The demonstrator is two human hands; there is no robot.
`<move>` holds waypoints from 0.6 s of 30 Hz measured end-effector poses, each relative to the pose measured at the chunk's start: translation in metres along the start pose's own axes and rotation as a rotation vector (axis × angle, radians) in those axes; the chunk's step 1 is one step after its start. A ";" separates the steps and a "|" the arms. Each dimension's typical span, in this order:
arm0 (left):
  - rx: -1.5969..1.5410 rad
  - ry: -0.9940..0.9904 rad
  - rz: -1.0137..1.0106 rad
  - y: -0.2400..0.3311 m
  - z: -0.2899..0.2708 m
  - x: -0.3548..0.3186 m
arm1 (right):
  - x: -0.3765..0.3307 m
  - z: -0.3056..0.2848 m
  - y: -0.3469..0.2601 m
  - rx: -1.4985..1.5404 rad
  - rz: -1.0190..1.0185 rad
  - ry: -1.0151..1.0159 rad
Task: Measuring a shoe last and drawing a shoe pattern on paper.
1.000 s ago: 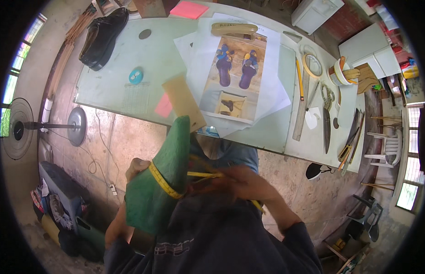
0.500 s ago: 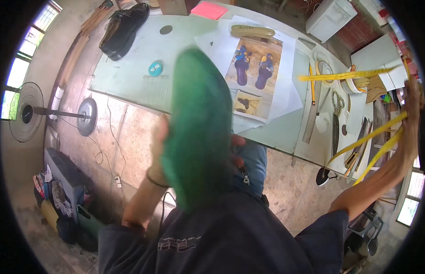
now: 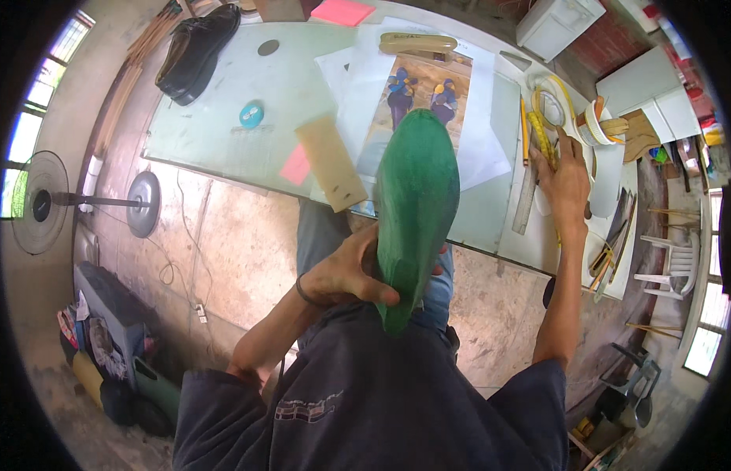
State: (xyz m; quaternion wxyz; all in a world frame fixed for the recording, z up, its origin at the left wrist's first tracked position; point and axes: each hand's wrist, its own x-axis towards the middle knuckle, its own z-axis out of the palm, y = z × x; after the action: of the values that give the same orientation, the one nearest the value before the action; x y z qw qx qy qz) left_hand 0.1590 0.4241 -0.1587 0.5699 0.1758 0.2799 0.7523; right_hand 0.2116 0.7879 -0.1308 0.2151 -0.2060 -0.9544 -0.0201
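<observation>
A green shoe last (image 3: 419,196), toe pointing away from me, stands out in front of my chest. My left hand (image 3: 354,275) is closed round its narrow lower end, with the thumb across the near side. Over at the right part of the table my right hand (image 3: 566,180) reaches down, its thumb and fingers around a bunched yellow measuring tape (image 3: 544,141). A yellow pencil (image 3: 524,133) and a metal ruler (image 3: 526,200) lie just left of that hand. Behind the last are printed sheets with a photo of sandals (image 3: 428,78), partly hidden by it.
A black shoe (image 3: 197,55) stands at the table's far left, with a round blue item (image 3: 252,115) nearer. A tan rectangular piece (image 3: 330,161) lies at the front edge beside a pink sheet (image 3: 296,165). A white cup of tools (image 3: 597,125) is at right. A fan (image 3: 43,202) stands left.
My right hand has come down and inward from the far right with the measuring tape, now bunched on the table. The last has moved right and lower, uncovering the tan piece.
</observation>
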 end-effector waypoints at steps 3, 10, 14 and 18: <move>0.080 -0.022 0.028 -0.002 -0.004 -0.001 | -0.012 -0.009 -0.010 0.007 0.020 0.036; 0.247 -0.083 0.021 -0.001 -0.015 -0.004 | -0.064 -0.075 -0.048 0.002 -0.133 -0.053; 0.235 -0.107 0.005 -0.001 -0.020 -0.005 | -0.109 -0.084 -0.083 0.351 -0.119 -0.091; 0.260 -0.153 -0.010 0.002 -0.026 -0.001 | -0.132 -0.052 -0.107 0.494 -0.083 -0.046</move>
State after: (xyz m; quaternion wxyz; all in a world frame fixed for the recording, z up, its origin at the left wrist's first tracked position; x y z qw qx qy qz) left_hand 0.1428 0.4166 -0.1773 0.5656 0.3037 0.3317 0.6913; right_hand 0.2975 0.6329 -0.1337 0.2363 -0.1083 -0.9426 0.2098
